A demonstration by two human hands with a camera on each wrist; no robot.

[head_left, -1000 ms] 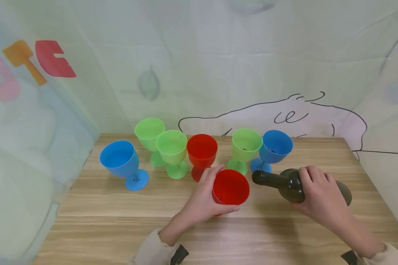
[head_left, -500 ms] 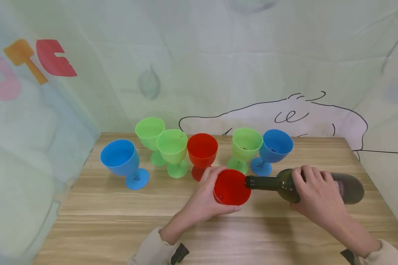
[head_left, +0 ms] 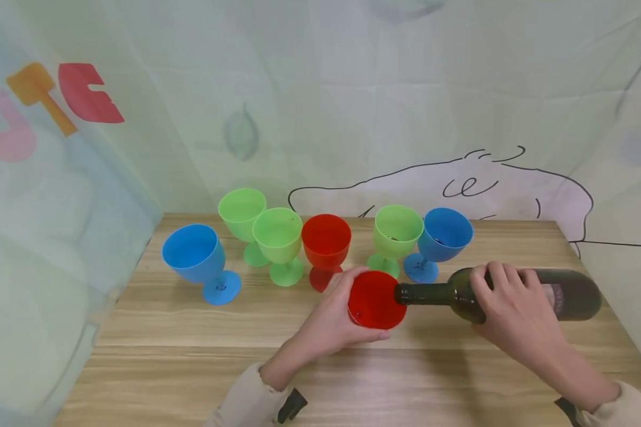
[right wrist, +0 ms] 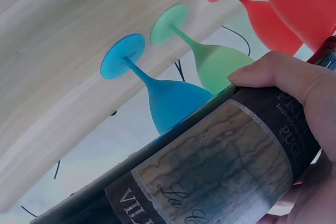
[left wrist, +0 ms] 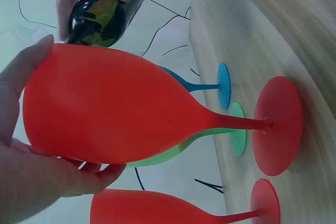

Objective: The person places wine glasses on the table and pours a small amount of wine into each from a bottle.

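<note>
A red goblet (head_left: 375, 308) stands at the front middle of the table, and my left hand (head_left: 338, 317) grips its bowl from the left, thumb in front and fingers behind. In the left wrist view the foot of this red goblet (left wrist: 115, 103) is at the tabletop. My right hand (head_left: 515, 311) holds a dark green wine bottle (head_left: 574, 295) around its shoulder. The bottle lies nearly level above the table, its mouth over the goblet's right rim. The right wrist view shows the label on the bottle (right wrist: 210, 166). A small dark spot shows inside the goblet.
Behind stand a second red goblet (head_left: 326, 243), a green goblet (head_left: 397, 231) and a blue goblet (head_left: 446, 234). Further left are two green goblets (head_left: 276, 234) and another blue goblet (head_left: 194, 255). A printed cloth backdrop (head_left: 320, 118) rises behind the wooden table (head_left: 192, 367).
The bottle has moved left and swung up toward level, its mouth coming from beside the red goblet to over its rim. The left hand and goblet have shifted slightly right.
</note>
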